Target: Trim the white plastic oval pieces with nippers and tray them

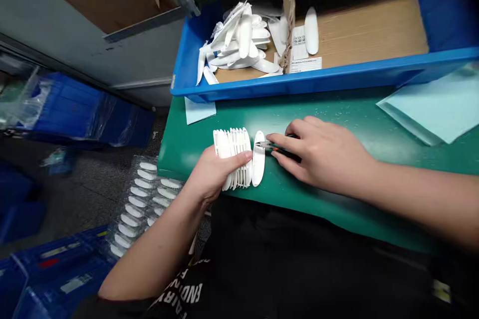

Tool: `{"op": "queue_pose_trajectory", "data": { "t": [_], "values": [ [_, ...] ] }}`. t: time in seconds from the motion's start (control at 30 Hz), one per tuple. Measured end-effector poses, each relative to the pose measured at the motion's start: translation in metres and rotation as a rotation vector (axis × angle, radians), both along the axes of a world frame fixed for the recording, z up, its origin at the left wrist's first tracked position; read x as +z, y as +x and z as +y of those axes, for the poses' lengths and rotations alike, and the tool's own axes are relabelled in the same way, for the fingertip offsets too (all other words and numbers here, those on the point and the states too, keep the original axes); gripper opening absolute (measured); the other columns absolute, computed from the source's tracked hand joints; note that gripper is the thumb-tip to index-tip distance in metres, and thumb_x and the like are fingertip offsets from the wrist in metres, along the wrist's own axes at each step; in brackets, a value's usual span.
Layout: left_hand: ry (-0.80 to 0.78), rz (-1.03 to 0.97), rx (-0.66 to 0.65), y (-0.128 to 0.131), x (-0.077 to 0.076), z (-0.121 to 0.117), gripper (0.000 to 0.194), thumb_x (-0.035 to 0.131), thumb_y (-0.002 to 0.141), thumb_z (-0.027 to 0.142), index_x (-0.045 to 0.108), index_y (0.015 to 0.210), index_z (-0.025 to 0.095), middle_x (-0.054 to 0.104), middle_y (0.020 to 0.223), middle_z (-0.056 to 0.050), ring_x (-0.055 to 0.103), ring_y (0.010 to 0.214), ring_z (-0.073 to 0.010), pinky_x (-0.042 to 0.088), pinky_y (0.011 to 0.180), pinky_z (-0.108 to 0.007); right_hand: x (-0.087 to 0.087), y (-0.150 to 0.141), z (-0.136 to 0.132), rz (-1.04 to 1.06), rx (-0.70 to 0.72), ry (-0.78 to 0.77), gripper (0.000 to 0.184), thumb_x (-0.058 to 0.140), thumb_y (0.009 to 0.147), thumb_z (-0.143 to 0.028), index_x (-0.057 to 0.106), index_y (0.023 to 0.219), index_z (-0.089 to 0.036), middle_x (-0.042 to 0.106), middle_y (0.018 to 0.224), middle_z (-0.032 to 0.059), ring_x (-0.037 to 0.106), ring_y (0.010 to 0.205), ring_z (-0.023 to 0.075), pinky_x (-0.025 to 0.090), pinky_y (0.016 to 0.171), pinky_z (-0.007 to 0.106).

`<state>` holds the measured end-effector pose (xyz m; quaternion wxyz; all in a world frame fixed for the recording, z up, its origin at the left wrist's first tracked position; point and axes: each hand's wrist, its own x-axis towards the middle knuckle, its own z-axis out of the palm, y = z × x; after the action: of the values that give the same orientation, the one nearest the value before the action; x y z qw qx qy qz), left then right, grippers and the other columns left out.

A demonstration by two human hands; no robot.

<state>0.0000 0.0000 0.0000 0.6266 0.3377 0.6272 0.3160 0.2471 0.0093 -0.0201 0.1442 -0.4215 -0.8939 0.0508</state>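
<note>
White parts (239, 157) stand stacked at frame centre, gripped by the left hand (215, 172), presumably for alignment; the right hand (320, 152) holds pliers (268, 144) at one adjacent piece (258, 167).

White capitals on the dark shirt (269, 259), near and left, read "FAIRY", beside a word starting "END"; further letters are lost in folds. Two printed white slips (306, 65) in the far blue bin (318, 79) and a pale label (76, 283) on the near-left blue crate (52, 301) are too small or blurred to read.
</note>
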Motion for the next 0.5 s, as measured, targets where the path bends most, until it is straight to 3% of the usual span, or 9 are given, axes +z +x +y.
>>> {"op": "queue_pose_trajectory", "data": {
  "t": [0.27, 0.5],
  "values": [
    [-0.008, -0.147, -0.041, 0.0031, 0.0082, -0.0072, 0.054, 0.095, 0.071, 0.031, 0.072, 0.117, 0.013, 0.074, 0.125, -0.015, 0.071, 0.112, -0.0347, 0.062, 0.083, -0.036, 0.0007, -0.0043, -0.0014, 0.075, 0.069, 0.030, 0.036, 0.051, 0.109, -0.035, 0.068, 0.136, -0.017, 0.060, 0.102, 0.0131, 0.049, 0.086, 0.0288, 0.037, 0.076, 0.037],
    [0.009, -0.154, -0.045, 0.0069, 0.0099, -0.0099, 0.060, 0.094, 0.072, 0.029, 0.070, 0.125, 0.013, 0.073, 0.129, -0.016, 0.069, 0.119, -0.0364, 0.062, 0.088, -0.038, 0.0002, -0.0057, -0.0045, 0.005, 0.075, 0.037, 0.036, 0.051, 0.110, -0.036, 0.067, 0.137, -0.018, 0.057, 0.099, 0.0113, 0.048, 0.084, 0.0285, 0.035, 0.072, 0.037]
  ]
}}
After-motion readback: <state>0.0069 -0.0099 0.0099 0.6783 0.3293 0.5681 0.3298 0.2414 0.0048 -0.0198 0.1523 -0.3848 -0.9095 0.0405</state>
